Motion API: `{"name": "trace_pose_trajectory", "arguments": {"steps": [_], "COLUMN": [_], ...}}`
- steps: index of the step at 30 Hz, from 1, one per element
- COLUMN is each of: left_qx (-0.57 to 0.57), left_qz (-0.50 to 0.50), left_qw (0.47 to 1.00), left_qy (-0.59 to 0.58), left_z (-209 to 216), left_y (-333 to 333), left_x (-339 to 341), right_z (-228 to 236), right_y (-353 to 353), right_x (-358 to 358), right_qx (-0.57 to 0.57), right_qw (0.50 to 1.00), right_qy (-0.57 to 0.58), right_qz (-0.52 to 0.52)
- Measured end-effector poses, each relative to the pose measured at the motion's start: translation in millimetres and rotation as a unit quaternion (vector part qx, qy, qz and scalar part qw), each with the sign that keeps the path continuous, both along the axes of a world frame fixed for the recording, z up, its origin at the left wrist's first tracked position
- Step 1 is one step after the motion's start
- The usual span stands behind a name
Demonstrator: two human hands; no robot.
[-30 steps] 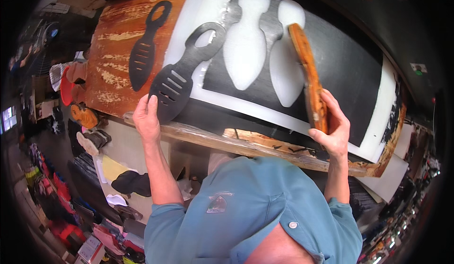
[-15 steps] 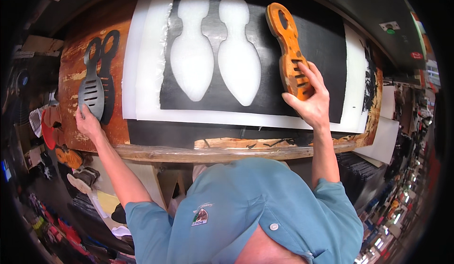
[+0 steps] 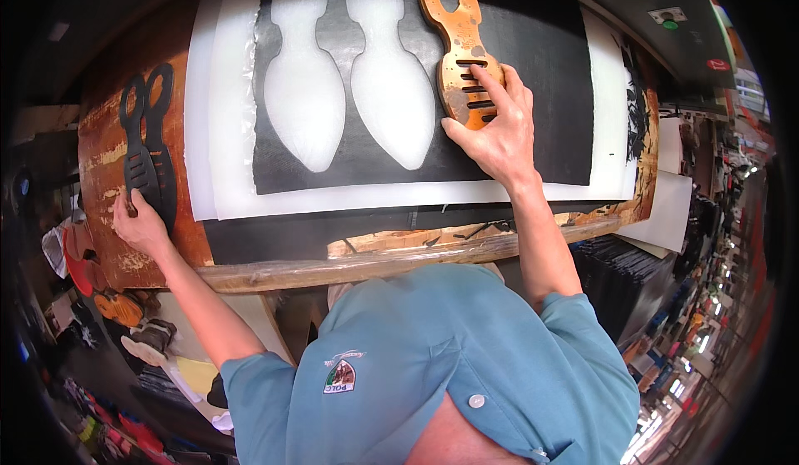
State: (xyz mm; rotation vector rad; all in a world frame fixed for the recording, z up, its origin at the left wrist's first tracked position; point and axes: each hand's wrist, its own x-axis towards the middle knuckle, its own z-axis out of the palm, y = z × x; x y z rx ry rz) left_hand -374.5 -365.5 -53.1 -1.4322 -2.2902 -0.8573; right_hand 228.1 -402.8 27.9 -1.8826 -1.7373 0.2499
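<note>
My right hand [image 3: 501, 132] grips the lower, wide part of an orange cutting die [image 3: 460, 40], thumb at its left edge and fingers over its slots. The die has a looped top and rests on a black sheet [image 3: 533, 57], right of two white cut-out shapes [image 3: 305, 90] [image 3: 391, 90] where the white layer beneath shows through. At the far left, my left hand [image 3: 141, 225] has its fingers closed at the lower end of a slotted black cut-out piece [image 3: 136, 144]. A second black piece [image 3: 160, 124] lies beside it, partly overlapped.
White sheets [image 3: 333, 201] lie under the black one on a worn brown board [image 3: 108, 157]. A wooden rail [image 3: 266, 278] edges the table before me. A dark machine beam with a green button [image 3: 670, 24] hangs at the upper right. Stacked dark sheets [image 3: 628, 278] stand below right.
The orange die has turned more upright and moved left toward the cut-outs with my right hand. The left-hand black piece has shifted left and looks darker. The whole view has shifted slightly.
</note>
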Motion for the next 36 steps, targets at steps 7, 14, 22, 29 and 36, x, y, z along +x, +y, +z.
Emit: {"name": "trace_pose_trajectory", "arguments": {"steps": [7, 14, 22, 29, 36], "left_qx": [0.075, -0.022, 0.011, 0.061, 0.054], "left_qz": [-0.144, -0.431, -0.469, -0.450, -0.426], "left_qw": [0.979, 0.852, 0.876, 0.887, 0.899], "left_qy": [-0.121, -0.298, -0.112, -0.078, -0.090], "left_z": [38.7, 45.0, 2.8, -9.2, -18.6], "left_y": [-51.0, -162.2, -176.5, -178.9, -182.7], "left_x": [139.5, 316.5, 343.6, 337.6, 321.5], "right_z": [-4.1, -9.9, -31.1, -35.8, 27.7], "right_y": [6.0, 0.4, -3.9, -65.3, -86.5], "right_x": [0.9, -1.7, -5.5, 53.4, 274.9], "right_qx": [0.037, 0.077, 0.154, 0.185, 0.507], "right_qw": [0.999, 0.997, 0.988, 0.962, 0.804], "right_qy": [-0.016, -0.005, 0.005, 0.195, 0.211], "right_qz": [-0.002, -0.004, 0.000, -0.047, -0.229]}}
